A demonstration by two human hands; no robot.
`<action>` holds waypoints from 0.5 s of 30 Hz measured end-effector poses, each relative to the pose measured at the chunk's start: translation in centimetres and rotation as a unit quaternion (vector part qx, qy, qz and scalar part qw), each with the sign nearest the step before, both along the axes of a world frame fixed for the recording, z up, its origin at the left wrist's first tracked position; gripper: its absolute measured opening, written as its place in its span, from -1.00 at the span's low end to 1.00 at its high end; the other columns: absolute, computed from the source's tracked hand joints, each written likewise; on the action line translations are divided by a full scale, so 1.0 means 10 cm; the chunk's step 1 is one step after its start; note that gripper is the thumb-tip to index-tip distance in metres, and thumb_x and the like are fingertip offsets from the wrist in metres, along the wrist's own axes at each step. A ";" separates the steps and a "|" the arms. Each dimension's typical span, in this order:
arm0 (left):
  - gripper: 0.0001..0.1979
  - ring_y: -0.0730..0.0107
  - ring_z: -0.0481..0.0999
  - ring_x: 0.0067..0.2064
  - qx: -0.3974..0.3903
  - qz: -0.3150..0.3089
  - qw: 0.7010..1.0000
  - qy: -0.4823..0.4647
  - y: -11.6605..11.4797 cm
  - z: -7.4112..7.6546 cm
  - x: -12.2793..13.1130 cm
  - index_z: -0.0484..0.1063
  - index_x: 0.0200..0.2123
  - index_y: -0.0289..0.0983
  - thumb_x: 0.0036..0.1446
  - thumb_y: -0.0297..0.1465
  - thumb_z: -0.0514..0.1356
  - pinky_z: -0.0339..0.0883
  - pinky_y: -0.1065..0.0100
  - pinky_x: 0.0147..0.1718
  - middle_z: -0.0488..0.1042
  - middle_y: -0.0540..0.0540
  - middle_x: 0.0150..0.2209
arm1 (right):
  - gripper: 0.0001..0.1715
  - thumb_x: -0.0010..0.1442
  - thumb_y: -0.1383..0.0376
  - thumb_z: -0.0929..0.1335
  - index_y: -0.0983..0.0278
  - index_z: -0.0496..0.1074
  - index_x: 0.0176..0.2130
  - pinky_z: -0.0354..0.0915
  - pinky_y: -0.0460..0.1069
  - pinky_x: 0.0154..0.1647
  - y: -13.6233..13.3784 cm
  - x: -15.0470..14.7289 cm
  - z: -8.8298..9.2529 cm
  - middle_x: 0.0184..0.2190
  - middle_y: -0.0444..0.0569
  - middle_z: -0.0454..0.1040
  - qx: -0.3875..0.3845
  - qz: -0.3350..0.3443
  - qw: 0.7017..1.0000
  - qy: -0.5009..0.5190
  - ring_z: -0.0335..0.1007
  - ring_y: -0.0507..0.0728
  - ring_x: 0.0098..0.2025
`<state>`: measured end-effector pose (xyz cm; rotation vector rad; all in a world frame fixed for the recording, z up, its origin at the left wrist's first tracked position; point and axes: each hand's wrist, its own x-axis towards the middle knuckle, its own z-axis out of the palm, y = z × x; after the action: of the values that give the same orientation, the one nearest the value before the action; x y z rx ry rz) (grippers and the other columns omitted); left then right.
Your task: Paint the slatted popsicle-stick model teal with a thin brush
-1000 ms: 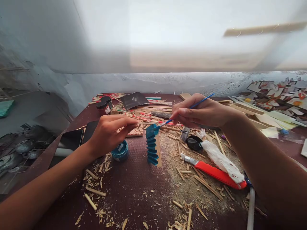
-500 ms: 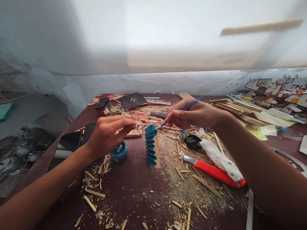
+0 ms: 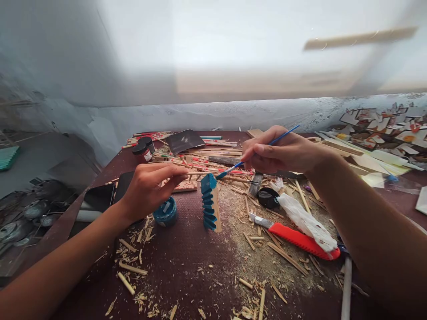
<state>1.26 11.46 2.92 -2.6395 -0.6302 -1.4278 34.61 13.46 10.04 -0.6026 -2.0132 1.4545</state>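
Note:
Between the fingers of my left hand (image 3: 155,184) is a thin wooden stick (image 3: 193,174), pinched near its end. At the stick's far end hangs a small notched wooden piece (image 3: 208,202), its ridged side painted blue and its right side bare wood. My right hand (image 3: 276,151) grips a slim blue paintbrush (image 3: 238,165), whose blue-wet bristles are at the upper right edge of that piece; whether they touch it I cannot tell. Under my left hand stands an open jar of blue paint (image 3: 166,212).
A red utility knife (image 3: 302,239) lies at the right with its blade out, beside crumpled white tissue (image 3: 308,222) and a black lid (image 3: 268,198). Wood shavings (image 3: 250,306) litter the tabletop. Dark-lidded paint jars (image 3: 142,152) and thin sticks (image 3: 220,153) lie at the back.
My right hand has moved right and slightly up with the paintbrush, drawing its tip toward the piece's right edge. More blue shows near the top. My left hand stays nearly still.

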 end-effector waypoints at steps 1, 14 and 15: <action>-0.89 0.49 0.71 -0.24 0.001 0.001 1.000 0.000 0.00 0.00 0.00 0.59 -0.17 -0.29 0.31 -0.59 0.35 0.53 0.53 -0.17 0.72 -0.02 -0.22 | -0.68 0.41 0.12 0.47 0.32 0.72 -0.16 0.23 -0.10 -0.55 0.00 -0.02 -0.02 -0.55 -0.15 0.47 0.005 0.008 1.000 -0.001 0.19 -0.10 -0.59; -0.91 0.45 0.72 -0.27 -0.001 0.001 1.000 0.004 -0.02 0.05 0.00 0.60 -0.18 -0.23 0.35 -0.53 0.32 0.58 0.48 -0.22 0.73 -0.01 -0.24 | -0.67 0.43 0.10 0.45 0.28 0.73 -0.11 0.24 -0.08 -0.51 0.09 -0.03 -0.14 -0.58 -0.17 0.44 -0.011 0.018 0.995 -0.093 0.25 -0.05 -0.57; -0.91 0.45 0.72 -0.27 -0.001 0.001 1.000 0.005 -0.02 0.04 0.00 0.60 -0.18 -0.23 0.36 -0.53 0.31 0.57 0.48 -0.22 0.73 -0.01 -0.24 | -0.68 0.43 0.11 0.45 0.28 0.73 -0.11 0.24 -0.08 -0.52 0.10 -0.03 -0.15 -0.59 -0.18 0.42 -0.016 0.018 0.996 -0.091 0.25 -0.05 -0.57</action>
<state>1.27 11.25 3.34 -2.6457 -0.6333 -1.4146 34.31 14.44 8.54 -0.7380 -2.1532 1.5024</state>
